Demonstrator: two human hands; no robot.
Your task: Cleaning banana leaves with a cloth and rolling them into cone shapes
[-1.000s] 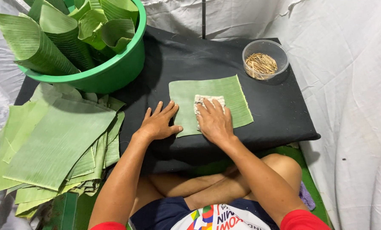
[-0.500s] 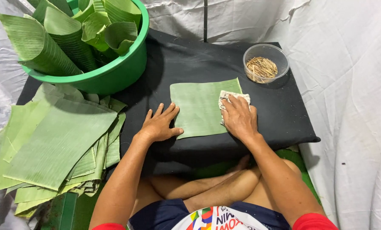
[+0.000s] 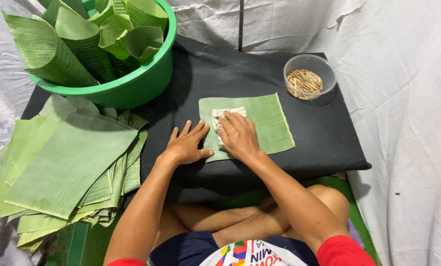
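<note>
A cut rectangle of green banana leaf [image 3: 267,123] lies flat on a black mat [image 3: 220,79]. My right hand [image 3: 237,135] presses a small white cloth [image 3: 228,113] onto the leaf's left part, fingers curled over the cloth. My left hand [image 3: 186,145] rests flat on the mat, fingers spread, its thumb touching the leaf's left edge.
A green plastic basin [image 3: 132,88] holding several rolled leaves stands at the back left. A stack of flat banana leaves [image 3: 67,162] lies to the left. A clear round bowl of small wooden sticks [image 3: 309,76] sits at the back right. White sheeting surrounds the mat.
My right hand slid with the cloth to the leaf's right edge, then came back to the leaf's left part. My left hand has stayed in place.
</note>
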